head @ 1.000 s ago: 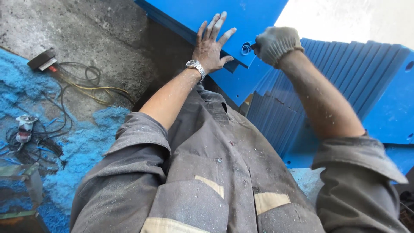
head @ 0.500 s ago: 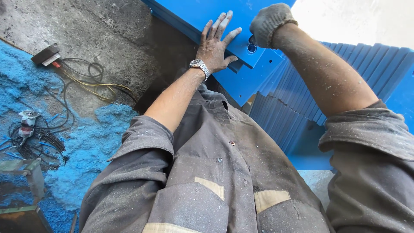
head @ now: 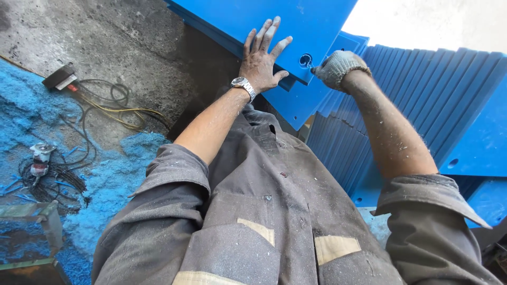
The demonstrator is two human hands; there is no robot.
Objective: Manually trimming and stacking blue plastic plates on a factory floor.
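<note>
Blue panel (head: 274, 24), upper centre of the frame: flat, rigid sheet of bright blue material, smooth-faced, straight-cut edges, dusted with pale specks. One small round hole (head: 305, 60) near its lower right corner. It lies on top of a second blue sheet (head: 301, 103) of like colour that juts out beneath it.

Left hand (head: 260, 60), bare, wristwatch (head: 243, 84) at the wrist: palm pressed flat on the panel's face near its lower edge, fingers spread apart, holding nothing.

Right hand (head: 337, 67), in a knitted grey work glove: fingers curled together at the panel's corner, just beside the hole. Whether the grip clamps a small tool or the panel edge, cannot tell.

Stack of blue slats (head: 422, 100), right of the frame: many thin sheets standing on edge, fanned.

Concrete floor (head: 137, 47), upper left, with blue shavings (head: 105, 174) heaped at left. Black and yellow cables (head: 116, 105) lie coiled on it, beside a small dark power tool (head: 59, 78).

Grey work shirt (head: 253, 211), dusty, lower centre.
</note>
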